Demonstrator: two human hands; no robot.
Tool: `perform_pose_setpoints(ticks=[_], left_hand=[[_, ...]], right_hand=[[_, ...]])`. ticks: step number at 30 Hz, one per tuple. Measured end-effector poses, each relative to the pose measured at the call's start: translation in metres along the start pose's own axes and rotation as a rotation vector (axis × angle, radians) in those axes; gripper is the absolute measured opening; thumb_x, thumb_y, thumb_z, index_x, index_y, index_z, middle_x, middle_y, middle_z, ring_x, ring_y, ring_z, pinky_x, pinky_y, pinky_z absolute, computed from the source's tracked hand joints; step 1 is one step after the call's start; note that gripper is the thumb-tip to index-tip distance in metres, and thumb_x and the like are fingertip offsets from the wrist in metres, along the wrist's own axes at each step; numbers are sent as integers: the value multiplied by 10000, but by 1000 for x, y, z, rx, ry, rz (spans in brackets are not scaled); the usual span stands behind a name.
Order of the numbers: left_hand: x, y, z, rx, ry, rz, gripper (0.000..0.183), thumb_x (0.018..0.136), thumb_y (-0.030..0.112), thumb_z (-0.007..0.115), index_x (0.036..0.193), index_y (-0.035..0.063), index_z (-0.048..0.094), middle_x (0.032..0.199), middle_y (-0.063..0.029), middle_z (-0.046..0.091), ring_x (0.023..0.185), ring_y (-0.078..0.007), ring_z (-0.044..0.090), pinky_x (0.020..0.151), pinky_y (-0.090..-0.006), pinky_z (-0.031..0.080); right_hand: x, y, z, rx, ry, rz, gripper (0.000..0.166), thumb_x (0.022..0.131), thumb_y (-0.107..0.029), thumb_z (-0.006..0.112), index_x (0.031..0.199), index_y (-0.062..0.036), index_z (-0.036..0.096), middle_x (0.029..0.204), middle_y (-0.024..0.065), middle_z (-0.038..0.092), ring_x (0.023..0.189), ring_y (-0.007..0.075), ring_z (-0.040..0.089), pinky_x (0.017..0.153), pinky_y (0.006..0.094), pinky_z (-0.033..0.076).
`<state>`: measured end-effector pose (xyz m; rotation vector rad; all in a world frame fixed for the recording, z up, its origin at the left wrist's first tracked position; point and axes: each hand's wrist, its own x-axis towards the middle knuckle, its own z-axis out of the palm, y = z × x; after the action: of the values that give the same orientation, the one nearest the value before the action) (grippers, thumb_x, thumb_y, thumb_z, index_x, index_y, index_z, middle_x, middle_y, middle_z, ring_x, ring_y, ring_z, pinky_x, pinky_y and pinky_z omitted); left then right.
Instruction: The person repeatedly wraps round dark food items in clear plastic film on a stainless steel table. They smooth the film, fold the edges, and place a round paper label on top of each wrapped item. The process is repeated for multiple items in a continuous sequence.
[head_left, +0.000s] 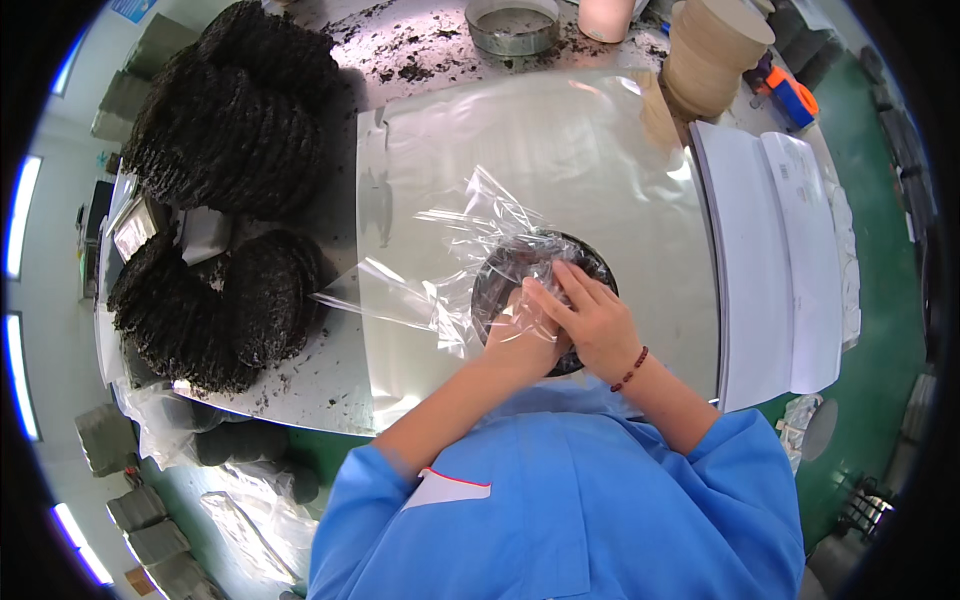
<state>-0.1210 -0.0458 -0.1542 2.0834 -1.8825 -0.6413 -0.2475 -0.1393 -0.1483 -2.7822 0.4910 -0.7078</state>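
Both hands lie on a round dark disc (606, 268) that is partly covered by crumpled clear plastic film (450, 300). My left hand (525, 337) is at the disc's near part, its fingers under the film and partly hidden. My right hand (600, 319), with a beaded bracelet at the wrist, presses its spread fingers on the film, overlapping the left hand. Loose film ends stick out to the left and away from me. Under the disc is a smooth pale sheet (637, 180) on the metal table.
Stacks of black, rough-edged round sheets (232, 135) stand at left, with more (270, 292) nearer. A metal ring (514, 30), pale discs stacked (709, 60) and an orange-and-blue tape dispenser (791, 97) are at the far side. White sheets (750, 262) lie at right.
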Motion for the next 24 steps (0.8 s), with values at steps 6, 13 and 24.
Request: perform_pose_setpoints(ticks=[6,13,24], left_hand=[[-98,-80,0,-82,-281,344,581,800,199,730,1310,30,507,1284,-195,528,1171,-350,530,964,-440,471],[21,-59,-47,-1149,331,160,937,616,152,885,1412,57,401,1254,-82,532,1236,-284,500,1035,-404,426],[39,-20,-5,326,310,234,173,732,103,589,895,51,567,970,-91,540,1034,-259,521,934,-372,444]], right_hand=[[0,10,-1,-99,-117,2,252,806,-73,585,1026,41,628,1342,165,511,1285,392,424,1048,470,399],[1,11,5,-115,-164,33,163,803,-97,565,914,15,608,1255,183,560,1284,380,427,1060,455,382],[-6,9,3,133,166,77,380,763,-36,663,1133,5,589,1177,164,582,1109,342,566,936,424,496]])
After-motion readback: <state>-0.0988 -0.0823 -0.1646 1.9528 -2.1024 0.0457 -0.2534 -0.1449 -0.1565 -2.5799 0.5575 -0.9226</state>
